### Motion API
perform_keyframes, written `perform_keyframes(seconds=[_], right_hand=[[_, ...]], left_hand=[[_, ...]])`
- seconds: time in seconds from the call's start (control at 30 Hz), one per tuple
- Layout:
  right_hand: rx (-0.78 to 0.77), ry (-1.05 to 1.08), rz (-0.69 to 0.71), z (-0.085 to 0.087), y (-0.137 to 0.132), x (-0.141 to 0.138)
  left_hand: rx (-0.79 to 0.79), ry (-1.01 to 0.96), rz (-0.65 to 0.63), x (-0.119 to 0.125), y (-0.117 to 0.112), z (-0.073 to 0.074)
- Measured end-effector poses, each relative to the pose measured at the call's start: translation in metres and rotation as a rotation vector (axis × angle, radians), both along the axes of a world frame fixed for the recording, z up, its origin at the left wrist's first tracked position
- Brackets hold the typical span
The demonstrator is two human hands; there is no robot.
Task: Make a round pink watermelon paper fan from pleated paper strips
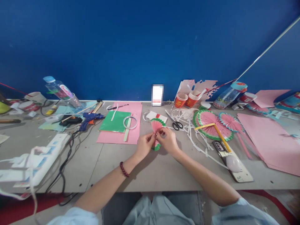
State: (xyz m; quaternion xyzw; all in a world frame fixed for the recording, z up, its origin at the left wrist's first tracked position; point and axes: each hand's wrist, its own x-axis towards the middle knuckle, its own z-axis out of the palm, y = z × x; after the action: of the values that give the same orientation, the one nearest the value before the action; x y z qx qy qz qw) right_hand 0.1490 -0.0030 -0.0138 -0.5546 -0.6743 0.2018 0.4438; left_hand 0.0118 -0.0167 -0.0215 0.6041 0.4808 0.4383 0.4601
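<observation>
A pleated pink paper fan with a green edge [157, 124] is pinched at its middle between both hands, over the centre of the table. My left hand [145, 144] is closed on the fan's left side, thumb and fingertips together. From the right, my right hand [168, 139] grips the same folded middle. The fan spreads above and below the fingers; its pinched centre is partly hidden by them. Just behind it lies a small white card with a red mark [157, 117]. Black-handled scissors [177, 125] rest to the right of the fan.
Left are a green sheet [114, 122] on pink paper [103, 138], a blue glue gun [90, 120] and a white power strip [50, 159] with cables. Right are white paper strips [191, 132], finished watermelon fans [206, 118], a phone [243, 175] and red paper cups [181, 100].
</observation>
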Motion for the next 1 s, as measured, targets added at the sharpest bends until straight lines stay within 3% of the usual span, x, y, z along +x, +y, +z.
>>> perform_keyframes(seconds=[0.37, 0.63, 0.73, 1.0], right_hand=[[0.016, 0.051, 0.036, 0.002, -0.001, 0.005], [0.163, -0.043, -0.071, 0.010, -0.003, 0.006], [0.236, -0.080, -0.046, 0.010, -0.002, 0.006], [0.206, -0.082, -0.003, 0.006, -0.003, 0.003]], left_hand=[[-0.290, -0.345, 0.000, 0.002, 0.007, 0.005], [-0.279, -0.367, 0.003, 0.003, 0.006, 0.007], [-0.234, -0.324, 0.017, 0.003, 0.006, 0.005], [-0.061, -0.153, -0.012, 0.001, 0.003, 0.003]])
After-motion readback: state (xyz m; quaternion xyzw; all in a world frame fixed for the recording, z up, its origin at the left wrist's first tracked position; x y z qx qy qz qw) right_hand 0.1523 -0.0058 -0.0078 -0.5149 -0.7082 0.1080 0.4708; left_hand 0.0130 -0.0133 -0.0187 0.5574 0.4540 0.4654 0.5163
